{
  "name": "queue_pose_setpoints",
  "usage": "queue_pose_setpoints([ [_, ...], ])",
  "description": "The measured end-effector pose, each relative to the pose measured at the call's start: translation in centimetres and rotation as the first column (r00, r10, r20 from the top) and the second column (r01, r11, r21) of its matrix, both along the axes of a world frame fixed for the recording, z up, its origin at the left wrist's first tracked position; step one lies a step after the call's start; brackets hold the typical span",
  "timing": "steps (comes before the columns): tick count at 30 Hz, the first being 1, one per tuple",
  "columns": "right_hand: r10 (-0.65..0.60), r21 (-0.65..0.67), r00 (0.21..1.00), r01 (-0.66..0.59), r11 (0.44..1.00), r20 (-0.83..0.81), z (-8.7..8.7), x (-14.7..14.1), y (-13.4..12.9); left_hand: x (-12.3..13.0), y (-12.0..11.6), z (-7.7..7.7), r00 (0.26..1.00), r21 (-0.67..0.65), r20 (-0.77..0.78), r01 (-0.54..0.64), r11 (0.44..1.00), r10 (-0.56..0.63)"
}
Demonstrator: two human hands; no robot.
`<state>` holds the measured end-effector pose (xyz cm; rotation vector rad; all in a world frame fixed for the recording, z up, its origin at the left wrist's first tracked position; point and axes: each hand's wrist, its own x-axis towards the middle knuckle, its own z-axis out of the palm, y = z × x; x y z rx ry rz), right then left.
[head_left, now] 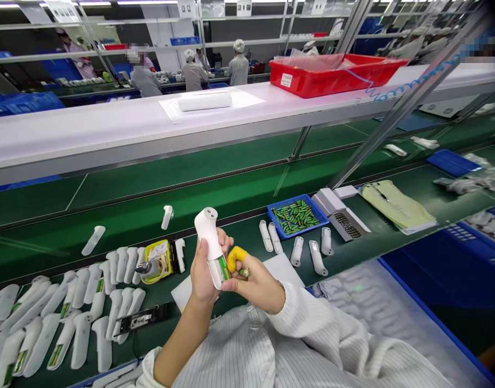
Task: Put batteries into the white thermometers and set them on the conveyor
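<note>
My left hand [203, 276] is closed around a white handheld thermometer [207, 231], held upright with its handle downward. The handle's battery compartment is uncovered, and a green battery [224, 268] shows in it. My right hand [260, 281], a yellow finger cot [235, 257] on its index finger, is at the compartment, the thumb against its lower end. Another green battery [244, 272] is tucked in the curled right fingers. Beyond the right hand, several white plastic pieces [297, 251] lie near a blue tray [308, 230] of loose green batteries [295, 216].
Rows of white thermometers [81, 340] cover the left bench, some showing batteries. A yellow box [169, 257] and a black device [144, 319] lie nearby. White boxes [330, 200] and yellow paper [397, 207] are rightward. A red bin [312, 86] stands on the shelf [110, 124] ahead.
</note>
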<state>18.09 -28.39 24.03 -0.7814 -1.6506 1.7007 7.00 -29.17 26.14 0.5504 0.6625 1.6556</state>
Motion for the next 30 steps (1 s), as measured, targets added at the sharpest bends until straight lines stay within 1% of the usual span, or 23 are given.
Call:
queue_pose_setpoints([
  [1,0.039,-0.141,0.995,-0.053,0.989,-0.096,-0.1,-0.1,0.2,0.2,-0.1,0.1,1.000,0.016,-0.018,0.019,1.000,-0.019],
  [2,0.068,-0.239,0.981,-0.111,0.965,-0.183,-0.2,-0.2,0.5,0.3,-0.2,0.2,0.999,0.031,-0.031,0.029,0.999,-0.028],
  [3,0.083,-0.293,0.966,-0.155,0.944,-0.243,-0.2,-0.3,0.7,0.4,-0.2,0.2,0.999,0.042,-0.036,0.034,0.999,-0.033],
  [4,0.082,-0.314,0.959,-0.168,0.934,-0.271,-0.3,-0.3,0.8,0.4,-0.1,0.0,0.999,0.039,-0.025,0.045,0.998,-0.044],
  [7,0.044,-0.310,0.970,-0.119,0.943,-0.238,-0.5,-0.1,1.2,0.0,0.6,-0.9,0.991,-0.043,0.096,0.098,0.994,-0.093],
  [9,0.028,-0.306,0.984,-0.081,0.948,-0.174,-0.5,0.4,1.5,-0.5,1.2,-1.5,0.985,-0.090,0.166,0.073,0.993,-0.058],
  [10,0.010,-0.274,0.990,-0.048,0.960,-0.137,-0.5,0.7,1.6,-0.8,1.4,-1.8,0.983,-0.097,0.179,0.044,0.994,-0.026],
  [11,-0.021,-0.210,0.994,-0.002,0.978,-0.107,-0.4,1.0,1.8,-1.0,1.6,-2.0,0.984,-0.094,0.178,0.016,0.995,0.001],
  [12,-0.062,-0.119,0.994,0.051,0.992,-0.090,-0.3,1.3,1.9,-1.2,1.7,-2.1,0.985,-0.088,0.171,0.000,0.996,0.015],
  [14,-0.131,0.056,0.986,0.137,0.989,-0.102,-0.3,1.7,2.3,-1.5,1.7,-2.3,0.987,-0.086,0.158,0.003,0.996,0.011],
  [15,-0.162,0.097,0.980,0.174,0.980,-0.119,-0.3,1.9,2.4,-1.6,1.7,-2.4,0.988,-0.088,0.156,0.004,0.996,0.010],
  [16,-0.178,0.098,0.975,0.191,0.977,-0.134,-0.3,2.0,2.5,-1.6,1.6,-2.4,0.987,-0.092,0.158,0.003,0.996,0.012],
  [20,-0.177,-0.084,0.968,0.164,0.983,-0.180,-0.3,1.9,2.5,-1.9,1.4,-2.2,0.985,-0.097,0.170,0.005,0.995,0.012],
  [21,-0.180,-0.093,0.966,0.165,0.982,-0.188,-0.2,1.8,2.5,-2.0,1.4,-2.2,0.986,-0.099,0.165,0.005,0.995,0.011],
  [22,-0.198,-0.061,0.962,0.190,0.980,-0.188,0.0,1.7,2.6,-2.0,1.4,-2.1,0.988,-0.101,0.151,0.000,0.995,0.015],
  [23,-0.230,0.007,0.958,0.235,0.972,-0.173,0.1,1.6,2.6,-2.1,1.4,-2.1,0.991,-0.102,0.132,-0.008,0.995,0.021],
  [25,-0.304,0.145,0.945,0.319,0.936,-0.121,0.4,1.5,2.9,-2.2,1.4,-1.9,0.996,-0.099,0.082,-0.032,0.995,0.040],
  [26,-0.326,0.162,0.940,0.338,0.927,-0.098,0.5,1.5,3.0,-2.2,1.4,-1.8,0.997,-0.093,0.059,-0.044,0.995,0.049],
  [27,-0.334,0.133,0.939,0.343,0.930,-0.087,0.5,1.4,3.2,-2.2,1.4,-1.7,0.998,-0.087,0.039,-0.054,0.995,0.057],
  [30,-0.316,-0.051,0.939,0.312,0.949,-0.135,0.4,0.9,3.4,-1.9,1.2,-1.5,0.998,-0.065,0.005,-0.067,0.996,0.067],
])
